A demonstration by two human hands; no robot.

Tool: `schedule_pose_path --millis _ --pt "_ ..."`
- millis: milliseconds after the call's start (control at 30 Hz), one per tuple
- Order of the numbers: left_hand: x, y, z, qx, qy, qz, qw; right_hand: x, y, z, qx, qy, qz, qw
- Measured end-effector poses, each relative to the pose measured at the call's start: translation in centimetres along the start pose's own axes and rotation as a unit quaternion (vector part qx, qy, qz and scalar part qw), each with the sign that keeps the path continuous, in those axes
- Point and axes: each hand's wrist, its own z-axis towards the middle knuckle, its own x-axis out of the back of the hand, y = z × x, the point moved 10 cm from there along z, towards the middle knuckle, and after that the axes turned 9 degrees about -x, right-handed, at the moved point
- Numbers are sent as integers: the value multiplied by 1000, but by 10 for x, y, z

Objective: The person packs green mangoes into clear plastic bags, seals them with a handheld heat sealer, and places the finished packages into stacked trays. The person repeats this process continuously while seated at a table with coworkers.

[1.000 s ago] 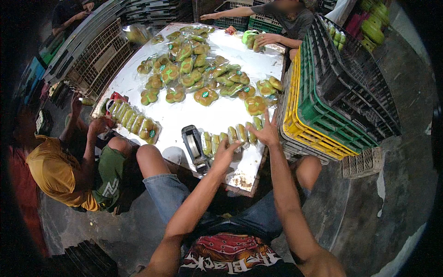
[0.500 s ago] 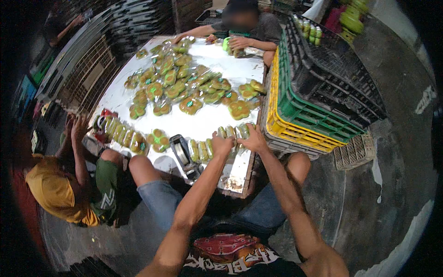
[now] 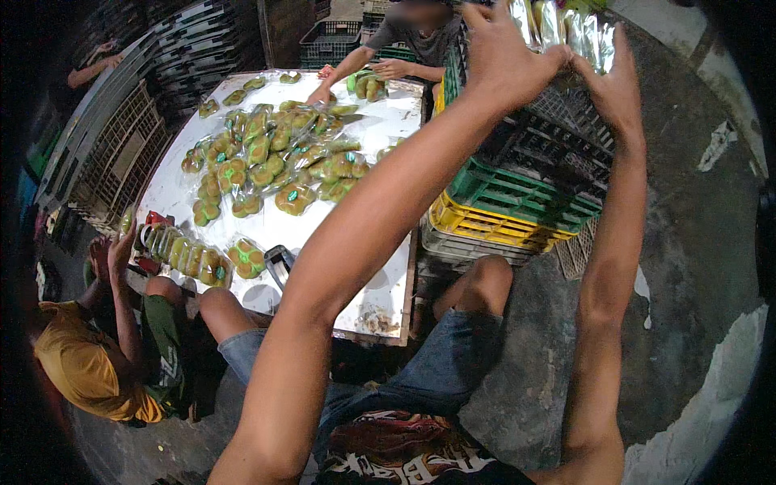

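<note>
My left hand (image 3: pixel 509 69) and my right hand (image 3: pixel 608 93) are raised at the upper right, above the stack of crates (image 3: pixel 517 194). They grip a row of shiny plastic-wrapped green packs (image 3: pixel 570 28) from either side. On the white table (image 3: pixel 376 291) lies a loose pile of bagged green, rounded fruit clusters (image 3: pixel 267 158), some with small teal labels. A tape dispenser (image 3: pixel 279 263), partly behind my left forearm, sits near the front edge, beside a bagged flower-shaped cluster (image 3: pixel 246 259).
A co-worker in yellow (image 3: pixel 89 356) sits at the left by a row of packs (image 3: pixel 182 255); another (image 3: pixel 416 44) reaches over the table's far side. A person's arm shows at the upper left (image 3: pixel 89 71). Crates and stacked dark slabs (image 3: pixel 194 44) stand behind, a pale crate (image 3: pixel 574 250) low at the right.
My hands have lifted the row of packs from the table's near right up to the crate stack. The far co-worker's arm has moved down onto the pile. The view has shifted.
</note>
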Motion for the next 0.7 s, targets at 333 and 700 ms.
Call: schedule_pose_path --millis 333,700 --pt "21 -8 -24 6 -264 99 960 -104 123 -44 -199 -316 -176 911" --pt "373 -38 -213 323 -223 124 912 -113 -147 -184 32 -149 694 703"
